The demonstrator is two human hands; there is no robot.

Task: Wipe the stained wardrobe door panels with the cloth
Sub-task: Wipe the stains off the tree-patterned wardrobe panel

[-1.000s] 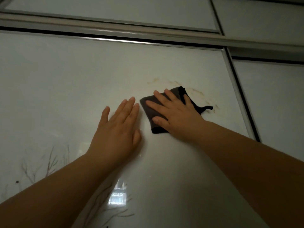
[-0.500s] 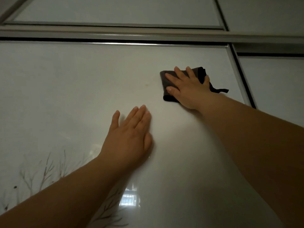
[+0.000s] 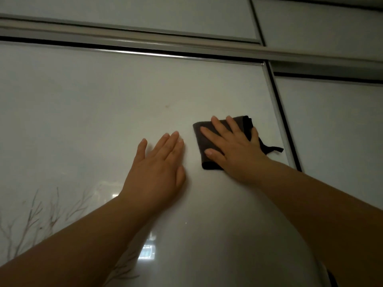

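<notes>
A person's right hand [image 3: 232, 148], fingers spread, presses a dark folded cloth [image 3: 205, 146] flat near the right edge of a glossy wardrobe door panel [image 3: 103, 96]; the left hand [image 3: 159, 168] braces flat, fingers together. A faint brownish smudge [image 3: 166, 106] toward the panel's top edge appears unwiped.

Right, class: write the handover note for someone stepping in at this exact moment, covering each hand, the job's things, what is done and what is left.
Left hand: flat and open on the door panel, bracing, holding nothing.
Right hand: fingers spread, pressing the dark cloth flat against the same panel, near its right frame edge.
Done: no marks show around the cloth.
Left: a faint brownish spot up and left of the cloth; the neighbouring panels look untouched.
</notes>
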